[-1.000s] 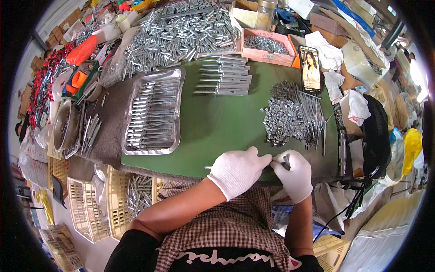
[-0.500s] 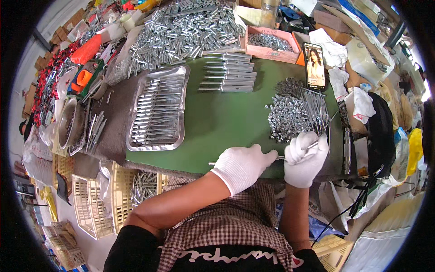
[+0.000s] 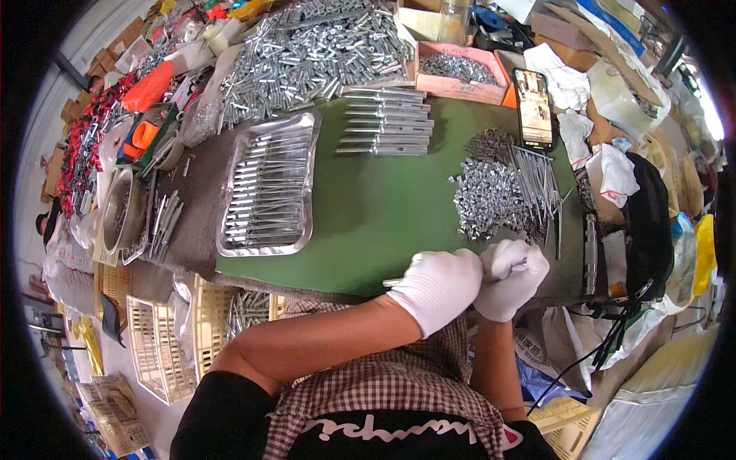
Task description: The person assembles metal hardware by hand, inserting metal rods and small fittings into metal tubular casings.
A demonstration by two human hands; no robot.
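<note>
My gloved left hand [image 3: 441, 284] is closed round a thin metal rod [image 3: 392, 283], whose short end sticks out beside the wrist; the rest is hidden in the glove. Pressed against its fingers is my right hand [image 3: 510, 280], also gloved in white and curled into a fist; what it holds is hidden. Both hands are above the front edge of the green mat [image 3: 345, 261]. Just beyond them lies a pile of small shiny metal nuts [image 3: 491, 198], with a bundle of thin metal rods [image 3: 537, 184] to its right.
A metal tray [image 3: 307, 222] holds rows of rod-and-sleeve parts. Several finished-looking metal pieces [image 3: 391, 126] lie lined up on the mat. Behind are a large heap of metal sleeves [image 3: 322, 54], a pink box [image 3: 464, 93] of small parts and an upright phone [image 3: 534, 107].
My left hand has slid right along the rod until it meets my right hand. The stretch of rod between the hands no longer shows. My right fist has turned and lowered slightly.
</note>
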